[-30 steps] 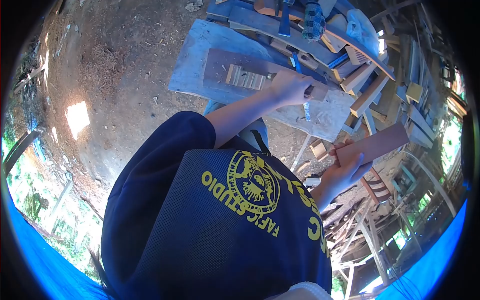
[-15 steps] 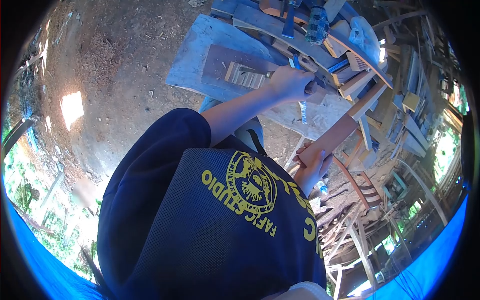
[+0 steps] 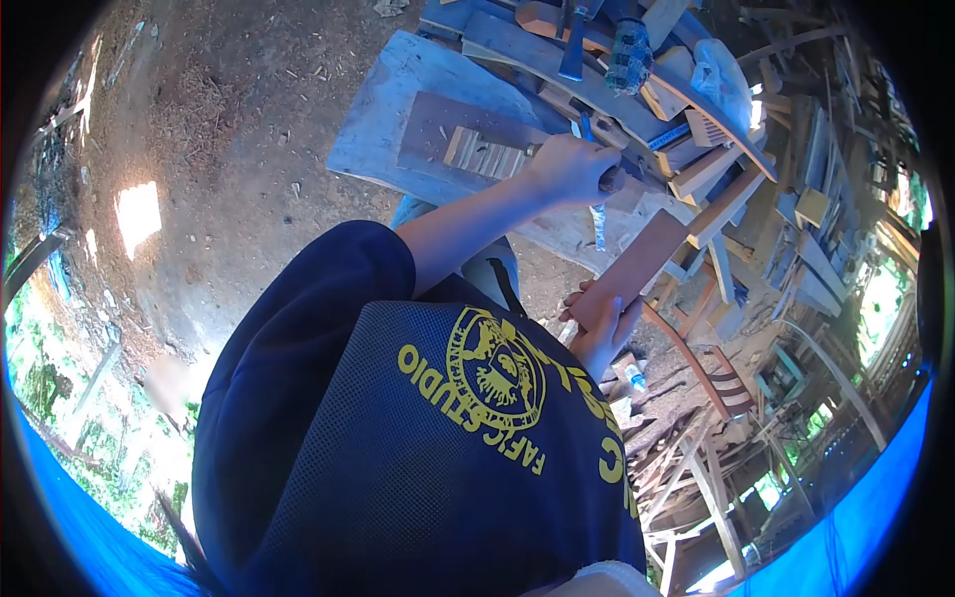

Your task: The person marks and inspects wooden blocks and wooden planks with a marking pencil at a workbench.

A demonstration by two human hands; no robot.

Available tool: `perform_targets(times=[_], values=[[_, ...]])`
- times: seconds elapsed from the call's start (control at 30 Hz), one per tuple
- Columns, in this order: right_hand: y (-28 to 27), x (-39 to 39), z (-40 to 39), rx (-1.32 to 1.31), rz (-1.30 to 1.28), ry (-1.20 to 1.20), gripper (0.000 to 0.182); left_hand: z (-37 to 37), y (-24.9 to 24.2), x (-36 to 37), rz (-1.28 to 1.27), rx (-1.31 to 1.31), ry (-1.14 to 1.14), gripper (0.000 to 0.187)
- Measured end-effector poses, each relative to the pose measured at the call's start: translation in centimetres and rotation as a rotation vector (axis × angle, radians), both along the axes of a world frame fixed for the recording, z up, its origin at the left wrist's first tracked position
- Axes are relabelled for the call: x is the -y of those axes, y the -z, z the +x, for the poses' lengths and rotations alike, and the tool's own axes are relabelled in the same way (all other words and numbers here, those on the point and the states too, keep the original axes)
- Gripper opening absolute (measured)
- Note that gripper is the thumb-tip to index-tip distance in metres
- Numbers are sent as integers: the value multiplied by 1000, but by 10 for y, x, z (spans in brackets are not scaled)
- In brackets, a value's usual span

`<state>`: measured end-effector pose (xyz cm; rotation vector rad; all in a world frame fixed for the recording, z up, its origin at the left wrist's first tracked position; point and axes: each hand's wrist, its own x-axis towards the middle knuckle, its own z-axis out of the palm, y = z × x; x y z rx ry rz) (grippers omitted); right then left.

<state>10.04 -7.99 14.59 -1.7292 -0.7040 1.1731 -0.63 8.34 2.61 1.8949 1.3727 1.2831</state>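
Note:
My left hand (image 3: 575, 171) is closed round a chisel, whose brown handle end (image 3: 611, 180) sticks out by the thumb. Its blade side points left, toward a small wood piece with parallel notches (image 3: 485, 157), though the tip is hard to make out. That piece rests on a dark brown board (image 3: 423, 134), on top of a worn, pale plank bench (image 3: 368, 124). Lower right, my right hand (image 3: 605, 333) grips one end of a flat reddish-brown wooden block (image 3: 642, 264), fingers wrapped underneath. The block's far end is apart from the chisel handle.
Tools and offcuts crowd the bench's far right, including a blue-tinted metal blade (image 3: 574, 50), a plaid-wrapped object (image 3: 630, 58) and a clear plastic bag (image 3: 723, 80). A slatted wooden frame (image 3: 731, 388) and scrap timber lie right. Bare earth floor (image 3: 239, 129) spreads left.
The wooden block in my right hand has moved slightly down and left, tilting more upright. My left hand with the chisel has hardly moved.

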Motion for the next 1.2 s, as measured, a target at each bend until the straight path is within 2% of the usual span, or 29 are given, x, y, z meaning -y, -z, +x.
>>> perform_targets(times=[0.57, 0.83, 0.9, 0.97, 1.03, 1.07, 1.13, 1.2], values=[[11, -2, -7, -5, -52, -19, 46, -6, -2, 0, -46, -2, 21, 20], [22, -6, -1, 0, 8, -65, 47, -5, 0, -1, -61, 1, 5, 20], [-2, -23, 13, 222, 98, -118, 51, -7, -1, -1, -72, -22, -22, 20], [-34, -48, 33, 365, 338, -101, 51, -10, -1, 0, -127, -79, 49, 22], [-84, -70, 24, 456, 463, -25, 52, -7, 2, 1, -88, -56, 48, 21], [-80, -69, 26, 459, 463, -23, 52, -5, 3, 1, -45, -33, 47, 20], [-49, -65, 32, 475, 656, 257, 53, -5, -1, 5, -39, -37, 62, 20], [89, -13, 64, 499, 214, 306, 55, -3, 3, 10, -35, -38, 82, 20]])
